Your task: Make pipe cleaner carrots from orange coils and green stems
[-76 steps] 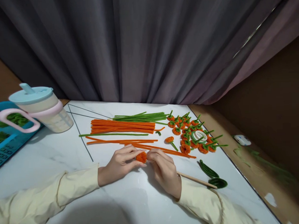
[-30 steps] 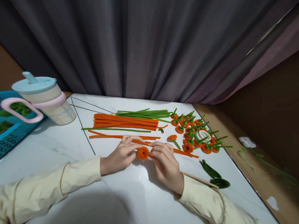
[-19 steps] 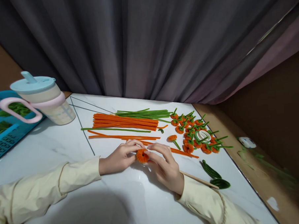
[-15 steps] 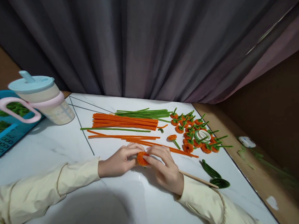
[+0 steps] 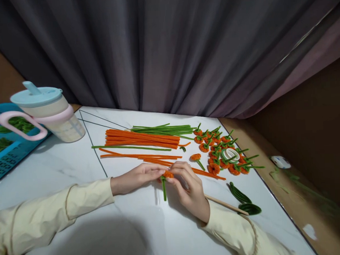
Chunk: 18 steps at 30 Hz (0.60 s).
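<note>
Between my two hands is a small orange pipe-cleaner pumpkin (image 5: 168, 174) with a green stem (image 5: 164, 189) pointing down toward me. My left hand (image 5: 140, 177) pinches it from the left with the fingertips, and my right hand (image 5: 189, 188) grips its right side between thumb and fingers. Just beyond my hands lie loose orange pipe cleaners (image 5: 160, 158). A single finished-looking pumpkin with a stem (image 5: 195, 157) rests a little farther off. A thin wooden stick (image 5: 226, 205) lies beside my right wrist, partly hidden by the sleeve.
Bundled orange pipe cleaners (image 5: 142, 138) and green ones (image 5: 164, 129) lie at the back. Several pumpkins (image 5: 214, 168) cluster at right around tape rolls (image 5: 231, 155). Green leaf shapes (image 5: 240, 193) sit nearer. At left stand a lidded cup (image 5: 65, 124) and a blue basket (image 5: 8, 164).
The pumpkin has been turned in my hands: its round face showed before, and now its side and the hanging green stem show. My left fingers have straightened somewhat.
</note>
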Each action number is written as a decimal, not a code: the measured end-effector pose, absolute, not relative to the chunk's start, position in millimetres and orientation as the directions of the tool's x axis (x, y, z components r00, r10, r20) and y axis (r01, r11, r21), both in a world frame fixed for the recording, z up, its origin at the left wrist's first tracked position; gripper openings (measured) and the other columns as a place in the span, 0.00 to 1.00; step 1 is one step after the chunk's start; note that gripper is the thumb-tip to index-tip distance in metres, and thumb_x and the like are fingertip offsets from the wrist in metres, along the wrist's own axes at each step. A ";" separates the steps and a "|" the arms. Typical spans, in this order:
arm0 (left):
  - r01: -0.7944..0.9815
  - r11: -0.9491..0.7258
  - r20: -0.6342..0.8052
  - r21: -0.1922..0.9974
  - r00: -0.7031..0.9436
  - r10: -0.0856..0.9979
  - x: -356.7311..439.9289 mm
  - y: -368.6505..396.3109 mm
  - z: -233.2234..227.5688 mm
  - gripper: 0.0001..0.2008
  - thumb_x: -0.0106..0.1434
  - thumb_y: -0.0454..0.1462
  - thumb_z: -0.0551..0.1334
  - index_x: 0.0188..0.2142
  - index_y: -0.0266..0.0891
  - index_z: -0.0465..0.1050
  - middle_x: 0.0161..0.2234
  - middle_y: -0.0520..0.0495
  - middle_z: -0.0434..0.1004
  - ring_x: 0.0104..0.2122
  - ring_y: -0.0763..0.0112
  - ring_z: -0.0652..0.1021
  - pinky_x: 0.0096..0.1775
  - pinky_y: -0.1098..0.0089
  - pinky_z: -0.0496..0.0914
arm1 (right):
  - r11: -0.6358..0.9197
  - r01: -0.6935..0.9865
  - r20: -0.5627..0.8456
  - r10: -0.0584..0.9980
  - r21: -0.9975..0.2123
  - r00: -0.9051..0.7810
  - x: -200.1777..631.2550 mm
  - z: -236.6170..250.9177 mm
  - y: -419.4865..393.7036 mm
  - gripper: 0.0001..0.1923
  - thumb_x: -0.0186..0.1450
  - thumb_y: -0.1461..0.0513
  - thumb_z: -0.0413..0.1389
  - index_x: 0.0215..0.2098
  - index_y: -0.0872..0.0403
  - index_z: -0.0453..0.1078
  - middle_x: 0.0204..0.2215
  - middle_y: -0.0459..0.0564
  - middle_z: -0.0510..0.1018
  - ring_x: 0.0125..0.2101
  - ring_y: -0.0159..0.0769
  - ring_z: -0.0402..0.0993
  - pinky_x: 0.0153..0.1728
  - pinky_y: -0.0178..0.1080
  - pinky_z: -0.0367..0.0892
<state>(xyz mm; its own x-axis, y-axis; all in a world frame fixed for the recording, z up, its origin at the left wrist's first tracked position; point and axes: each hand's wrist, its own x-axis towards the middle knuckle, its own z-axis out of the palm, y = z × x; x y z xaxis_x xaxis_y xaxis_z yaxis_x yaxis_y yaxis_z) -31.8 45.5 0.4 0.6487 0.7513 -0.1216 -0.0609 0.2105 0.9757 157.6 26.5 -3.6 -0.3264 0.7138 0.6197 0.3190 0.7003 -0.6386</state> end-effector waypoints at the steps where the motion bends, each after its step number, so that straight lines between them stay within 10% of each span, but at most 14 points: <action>1: -0.094 0.245 -0.118 0.965 0.678 0.726 -30.4 45.4 0.4 0.15 0.65 0.44 0.56 0.41 0.35 0.73 0.39 0.41 0.79 0.39 0.65 0.78 0.43 0.65 0.69 | 0.688 0.329 0.608 0.726 -0.647 -0.321 157.4 -4.7 27.3 0.05 0.65 0.67 0.51 0.38 0.53 0.66 0.34 0.52 0.72 0.37 0.39 0.69 0.38 0.42 0.66; 18: -0.160 0.303 -0.167 0.939 0.558 0.813 -23.2 40.3 -7.6 0.19 0.65 0.46 0.56 0.28 0.31 0.69 0.22 0.43 0.78 0.24 0.68 0.78 0.30 0.70 0.70 | 0.734 0.307 0.611 0.677 -0.606 -0.411 158.7 -5.6 29.4 0.12 0.65 0.65 0.51 0.48 0.53 0.65 0.39 0.54 0.72 0.40 0.41 0.69 0.40 0.44 0.67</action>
